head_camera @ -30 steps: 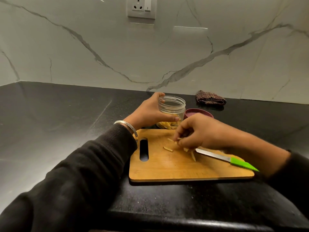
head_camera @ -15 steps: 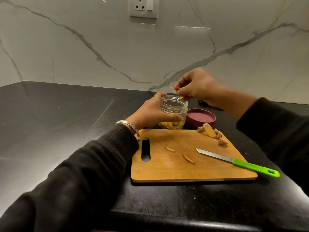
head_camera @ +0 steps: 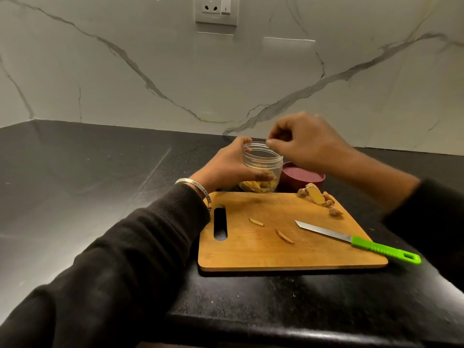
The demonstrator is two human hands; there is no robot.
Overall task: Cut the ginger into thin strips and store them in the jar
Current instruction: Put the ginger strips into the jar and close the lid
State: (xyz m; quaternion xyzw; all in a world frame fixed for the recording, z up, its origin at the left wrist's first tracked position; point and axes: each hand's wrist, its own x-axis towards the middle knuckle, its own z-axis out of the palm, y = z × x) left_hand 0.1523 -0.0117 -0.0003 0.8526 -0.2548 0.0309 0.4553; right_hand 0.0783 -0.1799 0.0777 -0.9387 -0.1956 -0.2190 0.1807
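Note:
My left hand (head_camera: 226, 167) grips the clear plastic jar (head_camera: 261, 167) behind the cutting board's far edge; several ginger strips lie in its bottom. My right hand (head_camera: 306, 141) hovers at the jar's open mouth, fingertips pinched together on small ginger strips that the fingers mostly hide. On the wooden cutting board (head_camera: 251, 257) lie two loose ginger strips (head_camera: 256, 222) (head_camera: 285, 236), the uncut ginger piece (head_camera: 315, 194) at the far right corner, and a green-handled knife (head_camera: 371, 247) with its handle overhanging the right edge.
The maroon jar lid (head_camera: 308, 179) sits upside down right of the jar. The black countertop (head_camera: 100, 177) stretches left, and its front edge runs just below the board. A marble wall with a socket (head_camera: 216, 8) stands behind.
My right hand picked strips off the board, rose over the jar and now has come down to its mouth. The knife and the uncut ginger came into view. My left hand kept hold of the jar.

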